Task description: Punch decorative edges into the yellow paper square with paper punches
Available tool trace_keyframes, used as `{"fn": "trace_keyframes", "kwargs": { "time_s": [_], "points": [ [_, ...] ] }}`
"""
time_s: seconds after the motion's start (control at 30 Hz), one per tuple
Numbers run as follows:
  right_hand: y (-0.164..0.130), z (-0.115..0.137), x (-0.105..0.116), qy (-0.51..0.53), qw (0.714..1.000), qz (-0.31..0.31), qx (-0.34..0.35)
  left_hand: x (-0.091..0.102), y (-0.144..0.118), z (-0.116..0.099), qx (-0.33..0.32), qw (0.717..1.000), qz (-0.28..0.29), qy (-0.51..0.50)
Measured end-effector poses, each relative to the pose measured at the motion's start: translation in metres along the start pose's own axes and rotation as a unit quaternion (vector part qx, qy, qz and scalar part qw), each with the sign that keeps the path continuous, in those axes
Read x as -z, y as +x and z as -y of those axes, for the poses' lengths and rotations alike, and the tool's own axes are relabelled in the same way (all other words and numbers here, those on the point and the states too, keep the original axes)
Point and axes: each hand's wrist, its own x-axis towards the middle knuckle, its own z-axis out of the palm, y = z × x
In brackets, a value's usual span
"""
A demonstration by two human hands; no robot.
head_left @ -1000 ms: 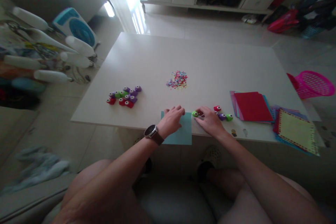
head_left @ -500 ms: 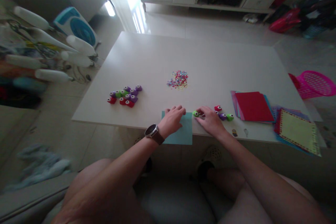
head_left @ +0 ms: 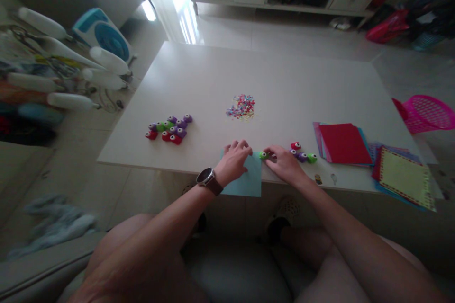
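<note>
A light blue sheet of paper [head_left: 250, 181] lies at the table's front edge, its near part sticking out over the edge. My left hand [head_left: 234, 158], with a watch on the wrist, rests on the sheet with its fingers apart and slightly bent. My right hand [head_left: 282, 163] grips a small green craft punch [head_left: 263, 155] at the sheet's far right corner. The fingers partly hide the punch, and I cannot tell whether paper is inside it. Just right of that hand sit a red punch [head_left: 295, 146], purple punches [head_left: 302, 156] and another green punch [head_left: 312, 158].
More coloured punches [head_left: 170, 129] stand at the left of the white table [head_left: 284, 85]. A heap of confetti [head_left: 242, 107] lies mid-table. Red-topped paper [head_left: 344, 144] and patterned sheets [head_left: 403, 173] are stacked at right, near two small cutouts [head_left: 318, 179]. A pink basket [head_left: 426, 113] stands beyond.
The green punch in my right hand has moved slightly left, to the sheet's corner. The blue sheet has shifted a little to the right under my left hand.
</note>
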Motion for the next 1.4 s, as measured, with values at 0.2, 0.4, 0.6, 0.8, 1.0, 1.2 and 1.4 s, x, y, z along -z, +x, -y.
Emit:
{"fn": "trace_keyframes", "kwargs": {
  "time_s": [0.2,0.4,0.6,0.8,1.0,1.2,1.4],
  "points": [
    [0.0024,-0.0025,0.0003,0.094,0.994,0.001,-0.055,-0.0011,0.0011,0.0014,0.012,0.998,0.052,-0.027],
    [0.0051,-0.0068,-0.0012,0.105,0.991,0.022,-0.077,-0.0028,0.0025,0.0023,-0.003,0.996,0.074,-0.058],
    [0.0062,-0.0088,-0.0026,0.109,0.992,0.019,-0.068,-0.0051,0.0020,0.0028,-0.008,0.995,0.077,-0.056],
    [0.0074,-0.0078,-0.0046,0.121,0.989,0.012,-0.087,-0.0070,0.0035,0.0035,-0.012,0.995,0.071,-0.062],
    [0.0088,-0.0057,-0.0039,0.130,0.987,0.013,-0.089,-0.0074,0.0031,0.0047,-0.011,0.995,0.067,-0.070],
    [0.0092,-0.0060,-0.0030,0.124,0.989,0.018,-0.081,-0.0060,0.0022,0.0034,-0.010,0.995,0.067,-0.066],
    [0.0094,-0.0065,-0.0034,0.120,0.989,0.017,-0.089,-0.0058,0.0022,0.0044,-0.011,0.995,0.069,-0.069]
  ]
}}
